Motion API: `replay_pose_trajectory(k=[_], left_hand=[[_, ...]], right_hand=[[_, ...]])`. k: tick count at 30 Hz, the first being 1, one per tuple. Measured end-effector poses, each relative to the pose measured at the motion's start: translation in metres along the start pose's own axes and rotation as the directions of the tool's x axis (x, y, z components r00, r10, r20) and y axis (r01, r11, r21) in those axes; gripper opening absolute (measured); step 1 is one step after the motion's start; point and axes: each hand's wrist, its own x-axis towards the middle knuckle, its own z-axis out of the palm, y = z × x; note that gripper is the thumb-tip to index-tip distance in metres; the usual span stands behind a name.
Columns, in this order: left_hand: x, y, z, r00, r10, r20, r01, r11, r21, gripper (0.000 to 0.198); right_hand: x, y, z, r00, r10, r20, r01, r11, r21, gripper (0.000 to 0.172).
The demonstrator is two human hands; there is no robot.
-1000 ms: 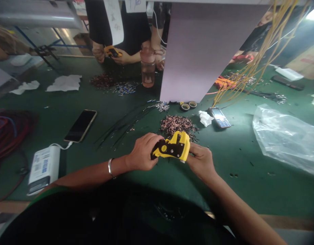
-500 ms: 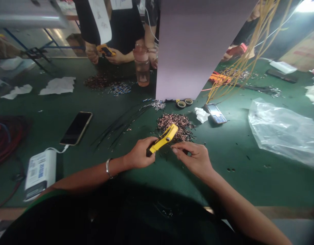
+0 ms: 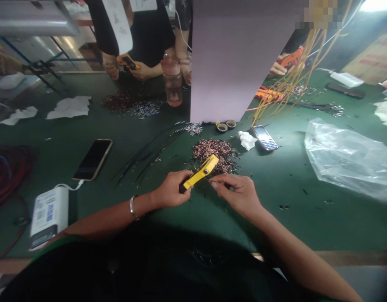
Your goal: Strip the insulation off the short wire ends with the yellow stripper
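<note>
Your L hand point(image 3: 174, 189) is holding a bent yellow-and-black hand tool point(image 3: 201, 172), fingers curled round its handle, btwn flat green table point(image 3: 307, 222)'s near edge & a loose copper-and-black snippet heap point(image 3: 215, 149); R hand point(image 3: 239, 191) is pinching a thin dark wire point(image 3: 208, 180), fingertips nearly meeting; heap's suggesting lots done; amt left, can't tell.

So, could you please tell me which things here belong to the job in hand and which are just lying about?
Likely the job's: yellow tool, in the left hand; thin wire, it seems, in the right hand; copper-coloured scraps; black wires.

Apparently just lying about: smartphone; power bank; keypad device; tissue; plastic bag; bottle.
</note>
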Motion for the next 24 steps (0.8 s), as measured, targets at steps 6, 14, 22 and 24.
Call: replay_pose_trajectory(k=[6,14,22,24], left_hand=[[-0.0018,0.0004,0.0027,0.999,0.004,-0.033,-0.001,0.996,0.090,0.013],[-0.0022,0.0041,0.0024,0.995,0.064,-0.082,-0.050,0.986,0.161,0.011],[0.0012,0.0042,-0.0005,0.984,-0.178,-0.031,0.176,0.983,-0.057,0.006],[0.0036,0.0034,-0.0010,0.940,-0.333,0.071,0.340,0.903,-0.262,0.014]], right_hand=[[0.0005,-0.0009,-0.0009,1.000,0.020,0.000,-0.020,1.000,0.017,0.017],[0.0012,0.0049,-0.0001,0.999,0.037,0.009,-0.038,0.999,0.025,0.017],[0.0033,0.0051,-0.0017,0.997,0.074,0.035,-0.075,0.997,0.033,0.017],[0.0039,0.0056,-0.0018,0.996,0.091,0.027,-0.091,0.995,0.032,0.016]])
